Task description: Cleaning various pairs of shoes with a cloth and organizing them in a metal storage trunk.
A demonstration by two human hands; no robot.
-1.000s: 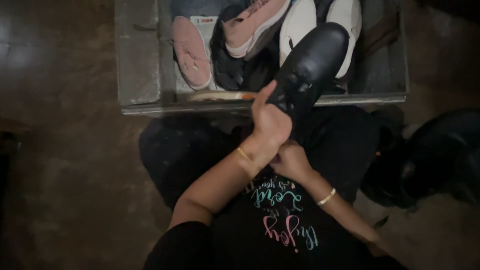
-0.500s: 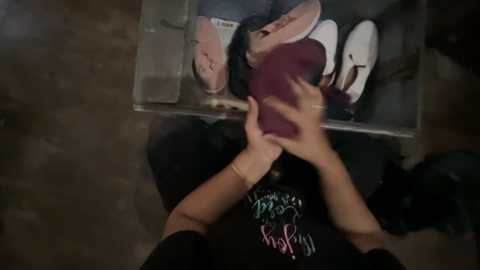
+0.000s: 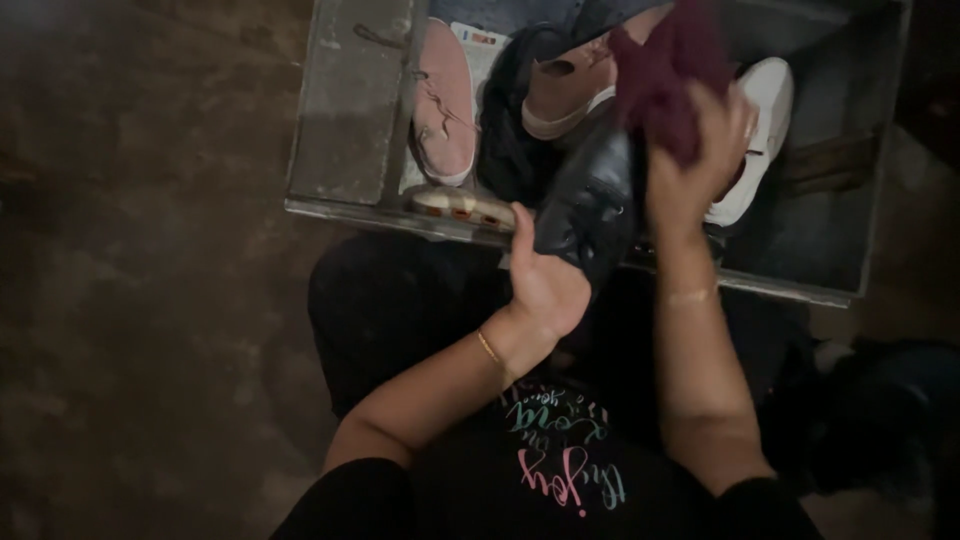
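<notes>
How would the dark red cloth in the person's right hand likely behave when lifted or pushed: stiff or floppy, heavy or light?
The cloth is probably floppy: it bunches and folds over the right hand rather than holding a shape. It seems light, since the fingers alone hold it up above the black shoe. Pushed, it would likely crumple, not roll or slide.

A grey metal tray [image 3: 345, 120] sits on the dark floor [image 3: 140, 300] at twelve o'clock, holding pink shoes [image 3: 445, 100], a white shoe [image 3: 765, 95] at two o'clock, and dark cloth [image 3: 515, 140].
</notes>
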